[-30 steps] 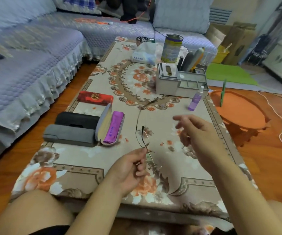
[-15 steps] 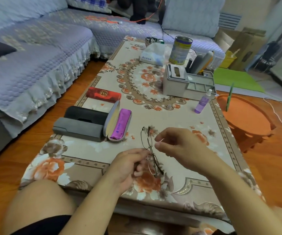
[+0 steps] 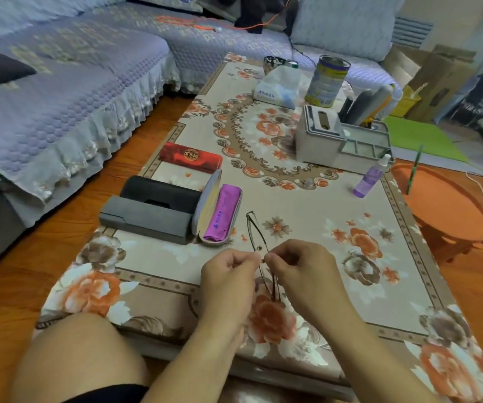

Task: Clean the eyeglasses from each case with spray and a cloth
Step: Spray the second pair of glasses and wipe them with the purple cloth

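pinching the thin wire-framed eyeglasses [image 3: 254, 228] with left hand [image 3: 228, 283] and right hand [image 3: 301, 274]; light, bendy, fragile, so grip the frame, not lenses.

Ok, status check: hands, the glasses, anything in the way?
Left hand and right hand both pinch the eyeglasses over the table. Open case holds the purple cloth; spray bottle untouched. Path clear.

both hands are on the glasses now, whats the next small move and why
Probably the right hand lets go and reaches for the purple spray bottle. The left hand already pinches the eyeglasses over the table, the bottle stands untouched at the far right, and the cloth lies in the open case.
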The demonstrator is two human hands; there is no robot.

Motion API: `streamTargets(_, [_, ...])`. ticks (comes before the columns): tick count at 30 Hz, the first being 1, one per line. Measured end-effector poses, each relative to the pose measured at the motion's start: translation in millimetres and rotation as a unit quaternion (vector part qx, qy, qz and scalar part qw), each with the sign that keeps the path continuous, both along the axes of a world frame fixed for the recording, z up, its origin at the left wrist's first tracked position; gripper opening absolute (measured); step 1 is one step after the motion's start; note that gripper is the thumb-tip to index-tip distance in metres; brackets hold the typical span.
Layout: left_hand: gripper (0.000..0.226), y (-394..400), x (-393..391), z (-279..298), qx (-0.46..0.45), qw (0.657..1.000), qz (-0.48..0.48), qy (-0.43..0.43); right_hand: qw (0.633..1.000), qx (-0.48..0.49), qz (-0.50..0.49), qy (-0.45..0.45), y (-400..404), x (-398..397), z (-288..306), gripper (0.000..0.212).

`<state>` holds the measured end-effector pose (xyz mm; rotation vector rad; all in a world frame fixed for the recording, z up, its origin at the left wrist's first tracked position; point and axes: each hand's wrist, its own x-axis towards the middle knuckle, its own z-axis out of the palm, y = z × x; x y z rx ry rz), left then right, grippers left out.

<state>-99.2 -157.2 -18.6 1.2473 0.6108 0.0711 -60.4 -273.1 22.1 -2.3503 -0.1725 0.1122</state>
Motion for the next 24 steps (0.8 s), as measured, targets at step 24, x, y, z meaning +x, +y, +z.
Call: streamTargets(24, [0.024, 115, 51, -17, 0.560, 0.828, -0.005, -0.029, 0.625, -0.381, 0.613, -0.297, 107, 177, 30, 0.022])
